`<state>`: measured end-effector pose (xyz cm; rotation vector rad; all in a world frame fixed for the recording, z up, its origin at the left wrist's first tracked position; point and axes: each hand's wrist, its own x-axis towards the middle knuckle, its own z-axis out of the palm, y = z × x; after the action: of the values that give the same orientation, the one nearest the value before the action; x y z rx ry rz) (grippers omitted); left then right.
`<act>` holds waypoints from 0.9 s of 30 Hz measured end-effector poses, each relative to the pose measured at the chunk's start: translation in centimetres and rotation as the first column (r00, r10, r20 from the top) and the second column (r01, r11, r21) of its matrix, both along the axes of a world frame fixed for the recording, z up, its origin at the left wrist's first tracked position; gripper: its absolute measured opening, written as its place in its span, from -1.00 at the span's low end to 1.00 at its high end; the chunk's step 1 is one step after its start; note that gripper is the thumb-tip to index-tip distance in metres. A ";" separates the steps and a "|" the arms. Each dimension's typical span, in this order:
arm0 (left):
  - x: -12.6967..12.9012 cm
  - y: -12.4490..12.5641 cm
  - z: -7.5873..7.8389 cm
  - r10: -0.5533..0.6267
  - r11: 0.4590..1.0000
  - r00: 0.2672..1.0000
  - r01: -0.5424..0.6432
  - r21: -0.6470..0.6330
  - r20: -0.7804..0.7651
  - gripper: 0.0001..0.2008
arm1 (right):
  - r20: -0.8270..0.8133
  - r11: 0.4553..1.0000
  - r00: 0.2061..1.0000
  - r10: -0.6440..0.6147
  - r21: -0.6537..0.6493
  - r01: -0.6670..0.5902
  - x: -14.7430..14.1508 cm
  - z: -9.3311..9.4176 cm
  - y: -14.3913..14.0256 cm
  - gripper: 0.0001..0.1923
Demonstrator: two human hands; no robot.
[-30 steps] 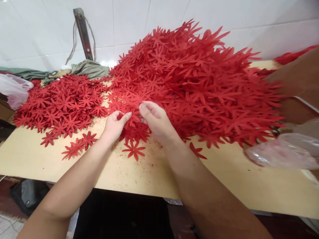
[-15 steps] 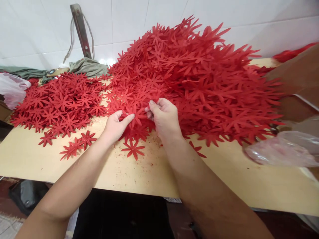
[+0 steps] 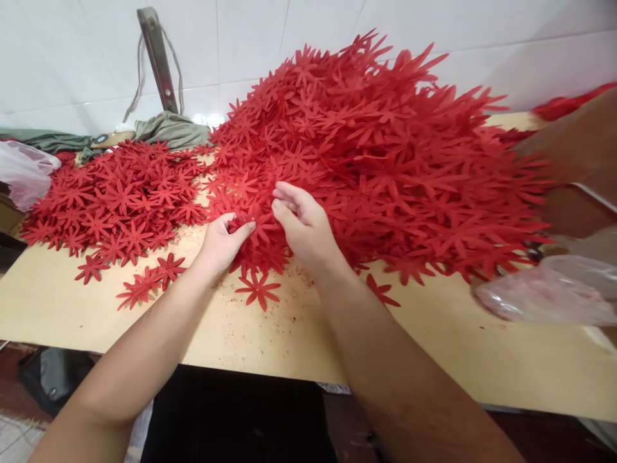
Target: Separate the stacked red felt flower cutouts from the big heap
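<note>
1. I see my left hand at the near edge of the big heap of red flower cut-outs. Its thumb is pressed down on a small bunch of red flowers, and the fingers are curled under that bunch, so the left grip is narrow and holding the bunch.
2. My right hand sits just beside the left, thumb and fingertips pinched together on the top flower of the same bunch. That grip is narrow too, closed on the red material.
3. The bunch lies at the foot of the heap, touching it, roughly at the middle of the tabletop.
4. The heap rises tall against the white tiled wall and spreads toward the right.
5. A flatter spread of red flowers lies to the left, near the left hand but apart from it.
6. A few loose flowers lie on the bare wood toward me, and a single flower rests just below both hands.
7. Small red crumbs dot the tabletop around my wrists.
8. A clear plastic bag lies at the right edge, well apart from my hands.
9. A grey-green cloth lies at the back by a metal bar leaning on the wall.
</note>
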<state>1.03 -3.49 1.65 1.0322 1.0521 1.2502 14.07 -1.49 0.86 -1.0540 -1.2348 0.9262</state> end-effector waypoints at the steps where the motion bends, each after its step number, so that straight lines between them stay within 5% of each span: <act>1: 0.0 0.0 0.0 0.015 1.000 1.000 -0.014 0.010 -0.006 -0.70 | 0.010 0.998 0.998 0.061 -0.003 -0.061 -0.1 0.3 -0.3 -0.69; 4: 0.0 0.2 0.0 0.069 0.997 0.997 -0.068 0.042 -0.035 -0.72 | 0.023 0.965 0.965 0.260 -0.050 -0.258 -0.7 0.8 -1.1 -0.69; 7: 0.1 0.2 0.2 0.072 0.996 0.997 -0.070 0.055 -0.031 -0.68 | 0.018 0.947 0.948 0.318 -0.059 -0.317 -1.1 0.9 -1.3 -0.69; 15: 0.1 -0.3 0.7 -0.041 0.999 0.998 0.042 0.004 -0.039 -0.68 | -0.035 0.992 0.991 -0.128 -0.014 0.128 0.5 0.8 -0.1 -0.74; 23: 0.0 -0.1 0.3 0.012 1.000 0.995 -0.011 0.006 -0.100 -0.63 | 0.013 0.985 0.985 -0.173 -0.024 0.173 0.2 0.2 0.2 -0.48; 27: 0.0 0.0 0.4 0.039 0.999 0.993 -0.042 -0.026 -0.108 -0.64 | -0.003 0.983 0.984 -0.179 -0.044 0.179 0.4 0.1 0.5 -0.62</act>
<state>1.00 -3.50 2.06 1.0709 1.1753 1.2202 14.42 -1.01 0.97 -1.1750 -1.0990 0.8200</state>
